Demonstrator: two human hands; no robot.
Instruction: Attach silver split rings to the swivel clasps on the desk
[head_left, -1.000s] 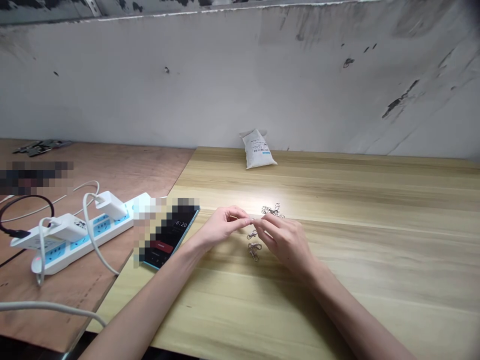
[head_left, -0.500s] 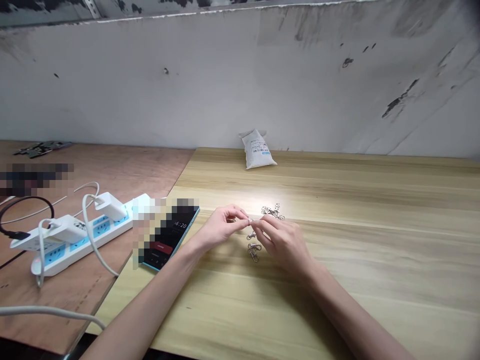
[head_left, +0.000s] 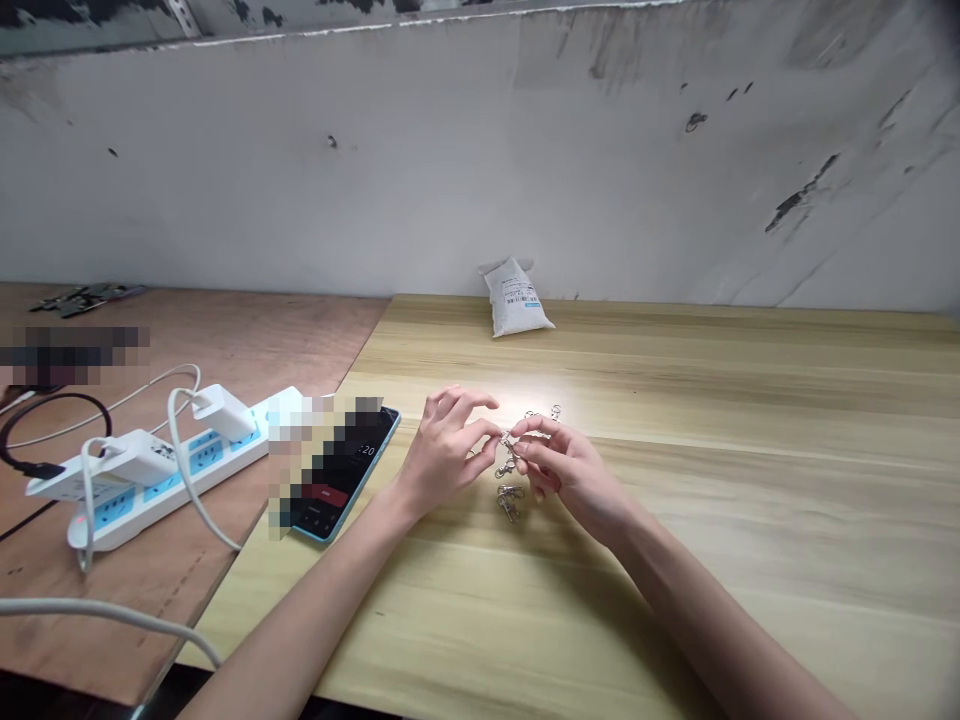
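Here, your right fingertips [head_left: 527, 433] pinch almost shut on a small silver swivel clasp [head_left: 508, 441], raised just above the table between your two hands. Your left fingers [head_left: 469, 398] arch half open right beside that clasp, though whether they have hold of it is too small to tell. Your right hand [head_left: 574, 482] and left hand [head_left: 446, 460] angle in toward each other, wrists low, forearms reaching in from the bottom of the view.

Just below your fingers, a pair of silver swivel clasps [head_left: 510, 503] lies on the table, with another silver clasp [head_left: 505, 468] just above them. A loose scatter of silver clasps [head_left: 541, 413] sits just beyond your right fingertips on the pale pine tabletop [head_left: 712, 530].

To your left, a black smartphone with a teal edge [head_left: 346, 472], partly blurred out, lies near your left hand. Farther left, a white power strip with blue sockets [head_left: 154, 490] rests on a reddish plywood bench [head_left: 247, 340]. A small white sealed packet [head_left: 517, 298] leans against the scuffed white wall [head_left: 450, 170].
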